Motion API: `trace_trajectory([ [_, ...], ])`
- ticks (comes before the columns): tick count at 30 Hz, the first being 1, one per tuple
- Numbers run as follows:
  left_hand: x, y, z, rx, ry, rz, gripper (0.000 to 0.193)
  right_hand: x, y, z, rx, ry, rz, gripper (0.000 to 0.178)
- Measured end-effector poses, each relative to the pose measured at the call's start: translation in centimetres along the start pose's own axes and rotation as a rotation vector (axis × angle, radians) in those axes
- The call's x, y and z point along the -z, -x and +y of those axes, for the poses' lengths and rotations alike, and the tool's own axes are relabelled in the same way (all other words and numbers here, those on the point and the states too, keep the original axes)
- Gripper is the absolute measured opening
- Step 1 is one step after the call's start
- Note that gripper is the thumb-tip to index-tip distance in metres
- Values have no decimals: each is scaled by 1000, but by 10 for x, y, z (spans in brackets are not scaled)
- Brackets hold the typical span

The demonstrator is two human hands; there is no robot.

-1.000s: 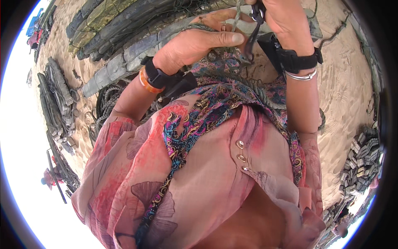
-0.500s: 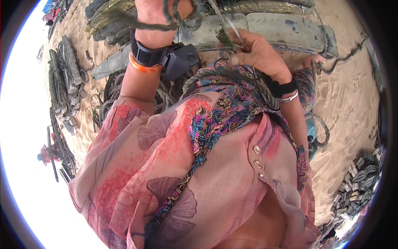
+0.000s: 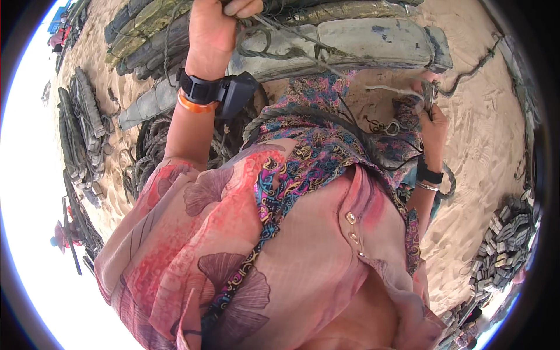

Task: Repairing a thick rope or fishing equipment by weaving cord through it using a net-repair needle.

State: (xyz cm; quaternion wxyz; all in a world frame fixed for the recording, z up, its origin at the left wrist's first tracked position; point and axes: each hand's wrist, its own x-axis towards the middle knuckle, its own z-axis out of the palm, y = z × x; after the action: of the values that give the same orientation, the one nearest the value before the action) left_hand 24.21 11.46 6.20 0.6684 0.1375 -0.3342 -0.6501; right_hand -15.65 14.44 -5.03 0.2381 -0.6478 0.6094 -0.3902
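My left hand (image 3: 214,32) is up at the top edge, its fingers closed on a thin grey-green rope (image 3: 291,35). The rope slants down to the right from those fingers, with a loose loop in front of a long pale grey float (image 3: 373,44). Off to the right, my right hand (image 3: 433,122) is closed round a small grey metal tool (image 3: 430,93) whose kind I cannot make out. A whitish cord (image 3: 388,88) stretches left from beside that tool. Dark thicker rope (image 3: 315,112) lies across the patterned cloth (image 3: 315,151) on my lap.
More weathered floats (image 3: 151,35) lie beyond, strapped with rope. Coiled rope (image 3: 154,140) sits by my left side on the sand (image 3: 484,146). A heap of grey blocks (image 3: 504,245) is at the right, and another float stack (image 3: 87,128) at the left. A person (image 3: 65,233) is far left.
My right hand has moved right, away from the rope near the middle, and now shows a small metal tool. My left hand has risen slightly, pulling the rope out in a slant.
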Motion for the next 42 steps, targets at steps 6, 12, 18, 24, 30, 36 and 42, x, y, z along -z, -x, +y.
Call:
trace_trajectory([
  [6, 0, 11, -64, 44, -699, -409, 68, -25, -21, -141, -3, -528, -348, 10],
  [12, -7, 42, -86, 84, -706, -381, 36, -69, -41, -203, 209, -950, -683, 14],
  [18, 29, 21, -40, 171, -974, -106, 27, -43, -43, -171, 8, -672, -556, 14],
  [24, 53, 2, 59, 33, -67, -107, 15, -40, -34, -73, -309, -658, -449, 16],
  [30, 60, -14, 87, -327, -2145, 334, 22, -82, -8, -19, -521, -576, -412, 17],
  [36, 172, -6, -9, 138, -2018, 50, 50, -92, 7, -6, -565, -631, -408, 17],
  [42, 146, 33, -29, 534, -2103, -378, 129, -87, 17, 0, -653, -654, -385, 15],
])
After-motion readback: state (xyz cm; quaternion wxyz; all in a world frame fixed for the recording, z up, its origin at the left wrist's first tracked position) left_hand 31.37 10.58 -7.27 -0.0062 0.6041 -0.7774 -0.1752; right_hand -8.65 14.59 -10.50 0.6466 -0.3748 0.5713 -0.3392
